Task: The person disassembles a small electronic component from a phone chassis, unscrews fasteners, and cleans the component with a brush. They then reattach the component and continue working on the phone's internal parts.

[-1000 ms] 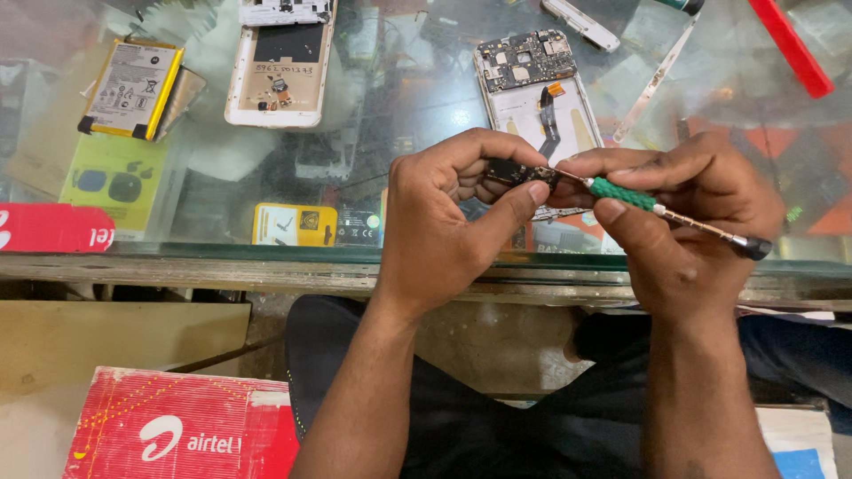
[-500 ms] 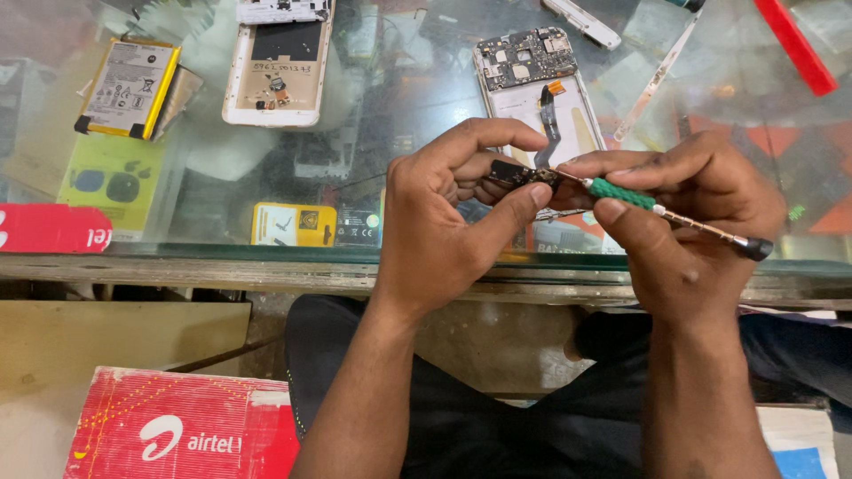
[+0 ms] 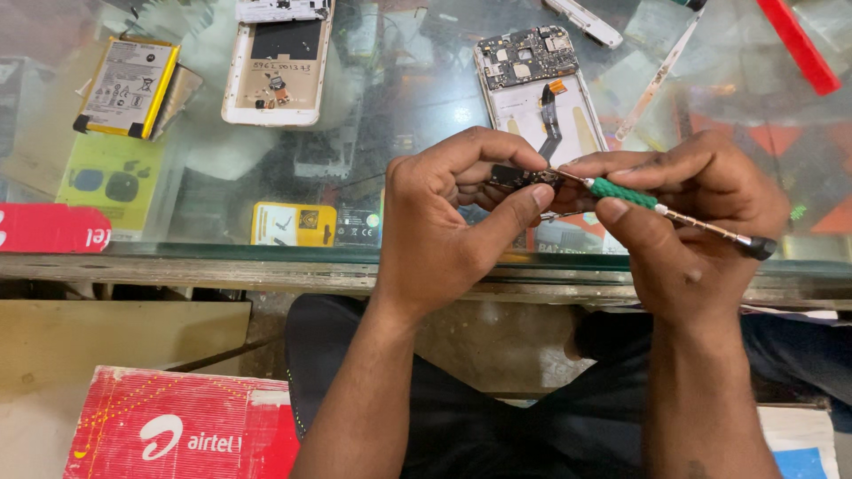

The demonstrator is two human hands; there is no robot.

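My left hand point(image 3: 444, 226) pinches a small dark circuit board point(image 3: 524, 176) between thumb and fingers, above the front edge of a glass counter point(image 3: 390, 115). My right hand point(image 3: 692, 213) grips a thin screwdriver with a green grip point(image 3: 661, 208); its tip touches the small board. Just behind my hands lies an opened phone frame point(image 3: 541, 84) with its mainboard and a flex cable showing.
A second opened white phone point(image 3: 277, 62) and a yellow-edged battery point(image 3: 124, 87) lie at the back left of the counter. A long metal strip point(image 3: 655, 80) and a red bar point(image 3: 797, 44) lie at the back right. A red box point(image 3: 182, 426) sits below left.
The view has shifted slightly. Both hands stay in place, the screwdriver tip kept on the small board.
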